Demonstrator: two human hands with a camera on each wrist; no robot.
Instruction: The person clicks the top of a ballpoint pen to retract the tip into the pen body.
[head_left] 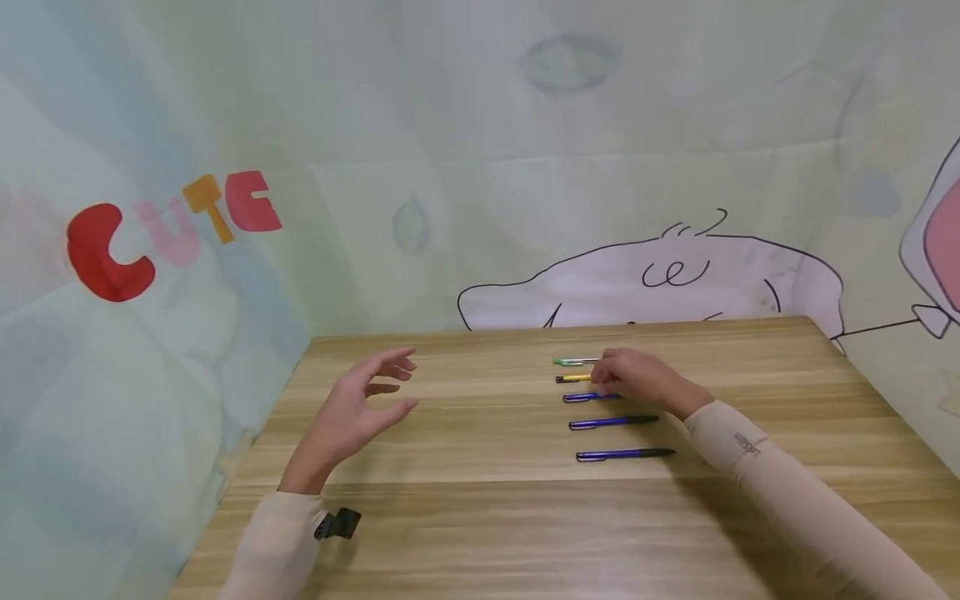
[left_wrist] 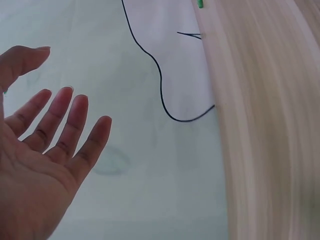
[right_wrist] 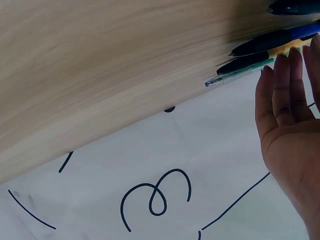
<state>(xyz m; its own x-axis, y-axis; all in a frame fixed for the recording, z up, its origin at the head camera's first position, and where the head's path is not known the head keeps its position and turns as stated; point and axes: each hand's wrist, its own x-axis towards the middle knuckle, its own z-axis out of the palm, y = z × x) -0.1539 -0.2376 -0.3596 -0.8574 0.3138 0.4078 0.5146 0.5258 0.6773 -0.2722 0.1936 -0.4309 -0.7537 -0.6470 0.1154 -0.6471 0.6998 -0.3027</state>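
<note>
Several pens lie in a column on the wooden table, roughly parallel. Farthest back is a clear pen with green parts [head_left: 576, 362], then a yellow pen [head_left: 576, 378] and a blue pen [head_left: 588, 397]. Closer to the front lie a second blue pen [head_left: 613, 422] and a third blue pen [head_left: 626, 455]. My right hand [head_left: 637, 377] is over the back three, hiding their right parts; its fingers look fairly straight in the right wrist view, and contact with a pen is unclear. Left of the pens, my left hand [head_left: 352, 412] hovers with loosely spread fingers, holding nothing.
The wooden table [head_left: 480, 525] meets a printed cloth backdrop [head_left: 390, 200] at its back edge and along its left side. A black strap piece [head_left: 339, 523] sticks out at the left wrist.
</note>
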